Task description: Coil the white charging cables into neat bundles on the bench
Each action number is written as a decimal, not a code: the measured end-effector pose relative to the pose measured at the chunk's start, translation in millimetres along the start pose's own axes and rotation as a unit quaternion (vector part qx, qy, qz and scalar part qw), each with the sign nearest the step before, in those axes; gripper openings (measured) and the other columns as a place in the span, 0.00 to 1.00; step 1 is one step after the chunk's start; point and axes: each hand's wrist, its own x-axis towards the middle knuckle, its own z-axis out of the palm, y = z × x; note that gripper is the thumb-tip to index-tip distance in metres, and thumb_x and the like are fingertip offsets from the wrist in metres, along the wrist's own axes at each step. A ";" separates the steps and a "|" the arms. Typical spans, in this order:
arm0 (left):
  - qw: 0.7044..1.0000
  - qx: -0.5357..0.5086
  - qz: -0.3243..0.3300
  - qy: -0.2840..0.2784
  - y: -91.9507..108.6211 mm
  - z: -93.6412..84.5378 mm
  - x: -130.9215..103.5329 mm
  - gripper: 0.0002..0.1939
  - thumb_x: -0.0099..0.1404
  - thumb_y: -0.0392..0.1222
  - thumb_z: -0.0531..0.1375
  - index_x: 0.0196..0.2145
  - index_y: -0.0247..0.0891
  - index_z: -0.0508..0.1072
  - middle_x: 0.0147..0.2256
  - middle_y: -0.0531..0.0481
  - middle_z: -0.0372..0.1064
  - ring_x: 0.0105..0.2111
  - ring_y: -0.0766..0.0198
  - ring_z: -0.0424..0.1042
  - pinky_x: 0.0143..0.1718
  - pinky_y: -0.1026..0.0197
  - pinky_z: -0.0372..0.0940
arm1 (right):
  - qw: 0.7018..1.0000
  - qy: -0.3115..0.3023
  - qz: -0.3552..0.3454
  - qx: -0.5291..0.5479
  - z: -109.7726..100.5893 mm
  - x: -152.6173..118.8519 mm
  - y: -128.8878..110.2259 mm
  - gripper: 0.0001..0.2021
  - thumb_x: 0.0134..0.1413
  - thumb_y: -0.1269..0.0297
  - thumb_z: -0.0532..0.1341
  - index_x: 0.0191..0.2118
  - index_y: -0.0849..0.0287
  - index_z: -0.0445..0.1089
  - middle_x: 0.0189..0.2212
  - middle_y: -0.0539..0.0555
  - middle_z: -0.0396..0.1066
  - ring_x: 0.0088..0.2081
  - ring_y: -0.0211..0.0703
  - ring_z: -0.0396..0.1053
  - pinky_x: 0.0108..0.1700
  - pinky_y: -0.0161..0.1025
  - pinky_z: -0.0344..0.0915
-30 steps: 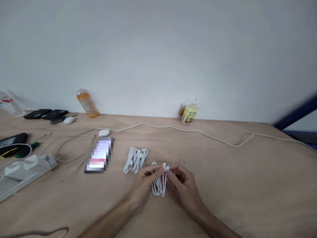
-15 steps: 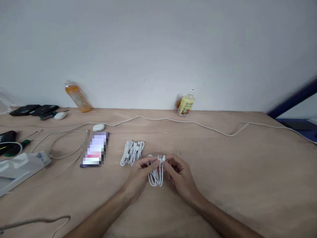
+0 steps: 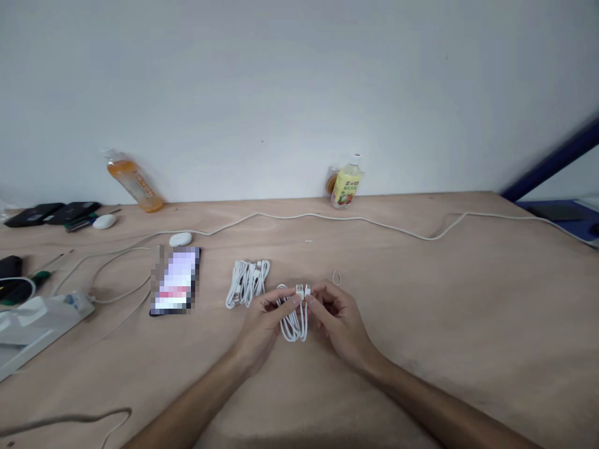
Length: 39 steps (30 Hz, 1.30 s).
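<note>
A coiled white USB cable [image 3: 292, 325] is held between my two hands above the wooden table. My left hand [image 3: 269, 315] is closed on the coil and on one plug, its thumb against the metal-ended connector. With thumb and fingers pinched, my right hand [image 3: 337, 317] grips the cable's other plug [image 3: 307, 290]. Both plugs stand side by side, pointing away from me. Just beyond my left hand, bundled white cables [image 3: 248, 282] lie on the table. A small pale loop [image 3: 336, 278], thin like a tie or band, rests past my right hand.
A phone [image 3: 176, 280], a white earbud case [image 3: 180, 239] and a white power strip [image 3: 44, 330] lie to the left. An orange bottle [image 3: 135, 184] and a yellow-labelled bottle [image 3: 347, 186] stand by the wall. A long white cord [image 3: 327, 216] crosses the table [image 3: 444, 324].
The view has tilted and shifted slightly, so the scene sits a little differently. Both hands keep their hold on the cable and its plugs.
</note>
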 end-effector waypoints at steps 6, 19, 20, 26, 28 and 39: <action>1.000 0.001 0.005 -0.015 0.6 0.6 -0.4 0.27 0.46 0.59 0.84 0.38 0.38 0.90 0.31 0.47 0.81 0.33 0.62 0.76 0.38 0.61 0.70 | 1.000 -0.020 -0.006 0.015 -0.5 -0.6 0.8 0.21 0.66 0.40 0.67 0.34 0.54 0.70 0.24 0.44 0.63 0.24 0.36 0.55 0.26 0.34 0.55; 0.999 -0.031 0.021 -0.014 0.7 6.0 -4.0 0.26 0.47 0.58 0.84 0.37 0.38 0.90 0.31 0.48 0.80 0.33 0.64 0.73 0.38 0.63 0.67 | 0.999 -0.032 -0.017 0.020 -0.3 -1.2 2.7 0.24 0.66 0.37 0.67 0.34 0.55 0.70 0.26 0.45 0.63 0.26 0.37 0.57 0.26 0.34 0.58; 0.999 -0.031 0.019 -0.015 0.4 5.2 -3.6 0.26 0.47 0.58 0.84 0.37 0.37 0.90 0.31 0.48 0.80 0.32 0.64 0.73 0.38 0.62 0.67 | 0.999 -0.032 -0.014 0.027 0.0 -1.4 2.3 0.24 0.65 0.37 0.67 0.33 0.55 0.69 0.26 0.45 0.62 0.25 0.36 0.57 0.25 0.34 0.58; 0.998 -0.047 0.015 -0.027 0.6 1.0 -2.4 0.24 0.51 0.56 0.83 0.37 0.36 0.88 0.33 0.48 0.79 0.32 0.65 0.74 0.38 0.61 0.68 | 0.995 -0.029 0.024 0.092 2.5 -2.8 -0.7 0.24 0.62 0.37 0.70 0.35 0.54 0.69 0.25 0.45 0.69 0.20 0.34 0.62 0.19 0.31 0.57; 0.998 -0.061 0.015 -0.022 1.2 1.1 -2.2 0.23 0.49 0.55 0.84 0.34 0.36 0.87 0.30 0.50 0.78 0.31 0.66 0.74 0.36 0.63 0.67 | 0.994 -0.027 0.043 0.097 2.2 -2.7 -0.3 0.24 0.61 0.37 0.71 0.35 0.54 0.69 0.24 0.46 0.71 0.18 0.34 0.64 0.17 0.30 0.55; 0.998 -0.028 0.030 -0.042 -1.4 2.5 -4.1 0.22 0.53 0.57 0.82 0.35 0.36 0.88 0.32 0.47 0.79 0.33 0.64 0.73 0.38 0.61 0.66 | 0.996 0.008 0.033 0.078 1.7 2.1 -2.8 0.26 0.55 0.36 0.73 0.30 0.56 0.74 0.22 0.49 0.74 0.17 0.33 0.59 0.17 0.32 0.60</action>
